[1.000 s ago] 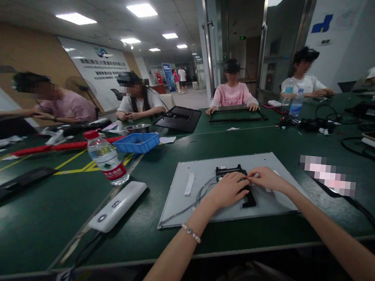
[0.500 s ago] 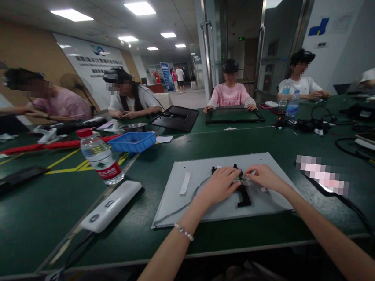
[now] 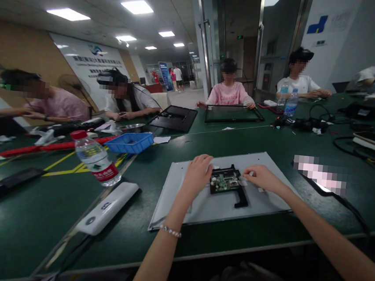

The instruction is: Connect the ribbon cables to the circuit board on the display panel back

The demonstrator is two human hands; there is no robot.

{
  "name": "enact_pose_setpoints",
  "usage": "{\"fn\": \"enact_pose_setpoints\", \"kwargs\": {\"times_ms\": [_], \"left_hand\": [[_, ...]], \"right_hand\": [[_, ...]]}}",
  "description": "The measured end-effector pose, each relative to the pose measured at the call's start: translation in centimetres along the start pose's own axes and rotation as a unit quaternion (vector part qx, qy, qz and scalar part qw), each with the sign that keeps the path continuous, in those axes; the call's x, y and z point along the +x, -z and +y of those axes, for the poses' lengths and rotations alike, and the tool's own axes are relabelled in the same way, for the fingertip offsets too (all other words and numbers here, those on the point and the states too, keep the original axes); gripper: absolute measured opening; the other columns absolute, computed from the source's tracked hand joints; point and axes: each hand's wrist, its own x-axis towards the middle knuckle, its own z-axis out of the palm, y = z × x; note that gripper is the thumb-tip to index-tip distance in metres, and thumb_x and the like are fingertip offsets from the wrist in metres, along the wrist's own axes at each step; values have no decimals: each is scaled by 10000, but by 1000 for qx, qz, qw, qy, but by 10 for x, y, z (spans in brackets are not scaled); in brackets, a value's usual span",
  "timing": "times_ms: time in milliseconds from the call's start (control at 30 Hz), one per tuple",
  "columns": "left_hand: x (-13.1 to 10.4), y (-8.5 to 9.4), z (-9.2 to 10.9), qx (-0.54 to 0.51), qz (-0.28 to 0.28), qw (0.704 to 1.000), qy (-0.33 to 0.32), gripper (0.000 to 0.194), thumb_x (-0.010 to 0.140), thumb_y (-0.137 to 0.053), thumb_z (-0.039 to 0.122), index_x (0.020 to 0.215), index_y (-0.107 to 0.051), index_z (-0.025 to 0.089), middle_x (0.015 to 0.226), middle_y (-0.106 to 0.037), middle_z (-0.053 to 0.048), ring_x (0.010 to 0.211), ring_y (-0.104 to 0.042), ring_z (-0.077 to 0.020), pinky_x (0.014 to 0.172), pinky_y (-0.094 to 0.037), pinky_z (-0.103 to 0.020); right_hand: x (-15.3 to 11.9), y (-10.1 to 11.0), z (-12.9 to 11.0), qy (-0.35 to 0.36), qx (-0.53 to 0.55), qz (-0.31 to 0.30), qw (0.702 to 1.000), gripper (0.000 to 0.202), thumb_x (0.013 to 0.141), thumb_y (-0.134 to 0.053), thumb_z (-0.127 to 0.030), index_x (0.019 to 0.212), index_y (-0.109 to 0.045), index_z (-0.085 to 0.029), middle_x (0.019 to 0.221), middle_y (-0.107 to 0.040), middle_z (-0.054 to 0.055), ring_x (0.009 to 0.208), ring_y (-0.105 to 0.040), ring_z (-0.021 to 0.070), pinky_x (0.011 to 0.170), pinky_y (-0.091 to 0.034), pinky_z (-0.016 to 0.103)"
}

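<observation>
A green circuit board [image 3: 226,182] in a black bracket [image 3: 242,198] lies on a light grey panel [image 3: 207,208] in front of me. My left hand [image 3: 198,172] is just left of the board, over the panel, its fingers bent and close together; what is under them is hidden. At the board's right edge, the fingertips of my right hand [image 3: 261,176] pinch something small and pale, perhaps a clear film or strip, too small to make out.
Left of the panel are a white power bank [image 3: 109,208], a red-capped bottle [image 3: 97,160] and a blue tray [image 3: 130,143]. A phone [image 3: 318,176] with a cable lies to the right. Across the table, a person in pink [image 3: 229,93] holds a black frame [image 3: 234,114].
My left hand has moved left off the circuit board, which now shows. My right hand has stayed near the board's right edge. The view has shifted slightly.
</observation>
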Motion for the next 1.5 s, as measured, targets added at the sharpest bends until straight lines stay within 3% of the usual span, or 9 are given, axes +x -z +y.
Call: {"fn": "enact_pose_setpoints", "kwargs": {"times_ms": [100,267,533,667,833,1000,1100,1300,1500], "left_hand": [[1,11,-30,-26,12,998,50,246,899,-420,223,1074,-585,170,1079,-595,-80,989,-553,-208,904,-430,-349],[-17,17,-76,-81,-35,991,101,280,877,-449,306,1076,-592,171,1049,-592,-68,790,-578,-158,817,-459,-302],[-45,8,-112,-145,-104,975,133,420,772,-547,371,1132,-590,161,1041,-618,-71,672,-569,-141,715,-471,-286],[-44,8,-113,-153,-144,968,138,295,739,-546,305,976,-666,177,921,-663,-52,727,-589,-167,720,-459,-275],[-40,21,-110,-190,-114,964,145,235,744,-560,352,794,-683,159,766,-667,-42,705,-584,-169,689,-450,-270],[-40,41,-101,-389,-58,890,229,315,727,-638,409,878,-643,132,689,-621,-20,613,-556,-123,578,-454,-227],[-40,42,-91,-437,-97,862,238,320,696,-682,409,833,-639,123,676,-615,-22,621,-575,-127,598,-485,-243],[-39,24,-79,-417,-223,855,212,304,695,-672,404,806,-638,123,667,-636,-29,620,-612,-147,630,-516,-281],[-41,20,-80,-396,-253,859,202,252,706,-654,363,789,-625,126,619,-641,-24,580,-616,-147,569,-485,-246]], "right_hand": [[-2,1,-1,6,-9,-3,1000,232,833,-495,-284,887,-700,-192,918,-689,55,804,-611,185,717,-440,275],[-2,1,-5,6,-6,-14,1000,236,838,-488,-280,884,-700,-188,926,-692,58,792,-608,187,726,-437,285],[-4,3,-11,-1,-11,-24,1000,251,849,-480,-294,890,-702,-186,927,-693,63,816,-612,198,739,-433,293],[-4,1,-11,10,-19,-22,1000,249,852,-471,-290,875,-697,-189,907,-693,57,798,-612,193,723,-429,288],[-5,1,-10,8,-21,-19,1000,255,857,-470,-304,886,-696,-189,909,-693,51,786,-613,187,710,-425,284],[-5,2,-9,-1,-23,-19,1000,261,853,-478,-318,907,-699,-190,932,-691,54,815,-610,196,726,-426,292],[-4,2,-8,-4,-20,-22,1000,266,851,-478,-324,901,-701,-188,931,-691,56,805,-608,198,742,-427,301],[-5,3,-9,-2,-18,-24,1000,262,848,-484,-320,901,-703,-186,938,-690,59,817,-602,199,755,-426,303],[-3,0,-8,6,-32,-1,999,257,854,-486,-303,945,-692,-180,957,-676,74,820,-606,196,776,-440,314]]}}
